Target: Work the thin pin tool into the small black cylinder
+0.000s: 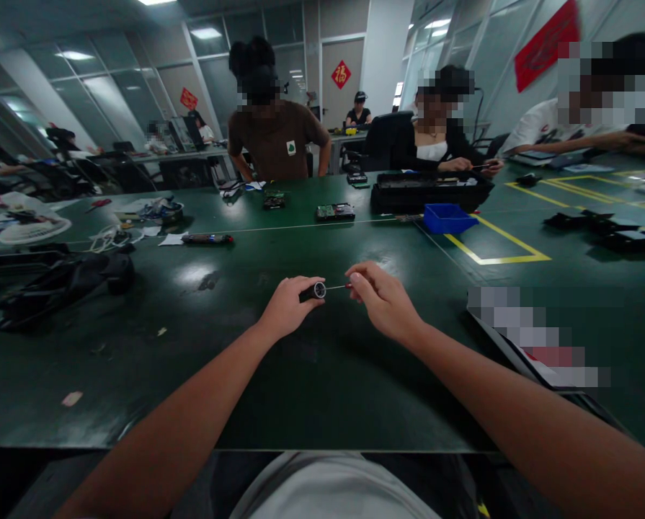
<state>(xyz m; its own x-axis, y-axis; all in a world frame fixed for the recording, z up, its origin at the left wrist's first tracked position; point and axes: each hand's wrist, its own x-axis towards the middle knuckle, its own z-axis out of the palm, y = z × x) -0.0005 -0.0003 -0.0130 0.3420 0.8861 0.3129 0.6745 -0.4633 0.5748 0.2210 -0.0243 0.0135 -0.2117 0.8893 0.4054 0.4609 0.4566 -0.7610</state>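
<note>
My left hand (288,305) is closed around a small black cylindrical part (314,291) with a round metal face. My right hand (383,297) pinches a thin screwdriver (337,287) with a red handle end, its slim metal shaft pointing left into the face of the cylinder. Both hands hover just above the dark green table (311,375), in front of my chest.
A blue bin (448,217), a black case (430,191) and circuit boards (335,211) lie farther back. A black bag (65,281) sits left, a flat device (538,353) right. Several people stand or sit along the far side. Yellow tape marks the table at right.
</note>
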